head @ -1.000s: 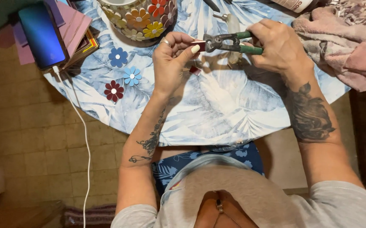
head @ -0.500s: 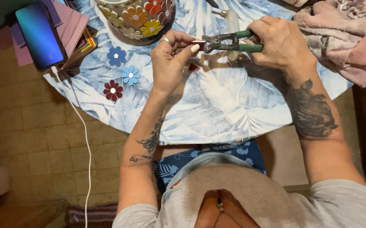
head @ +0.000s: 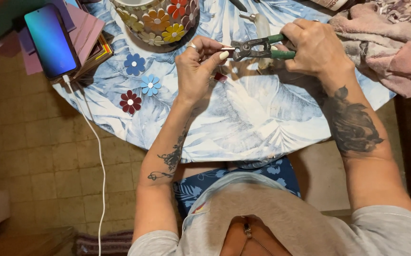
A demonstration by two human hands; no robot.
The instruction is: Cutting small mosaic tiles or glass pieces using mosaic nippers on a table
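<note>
Right now the right hand [head: 315, 47] has its grip wrapped tight around the green handles of the nippers [head: 257, 47], whose long axis lies nearly level across the view, head pointing toward the left hand [head: 198, 66]. That hand's grip is pinched together on a small reddish piece [head: 228, 48] at the tool's head, above the leaf-print worktop [head: 243, 118]. Farther out sit three loose mosaic flowers [head: 139, 87], a flower-tiled bowl [head: 160, 21], a charging phone [head: 51, 40] and a pink towel [head: 390, 52].

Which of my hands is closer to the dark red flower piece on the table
Left. Your left hand is up and to the right of the dark red flower piece; your right hand, gripping the green-handled nippers, is farther right.
</note>
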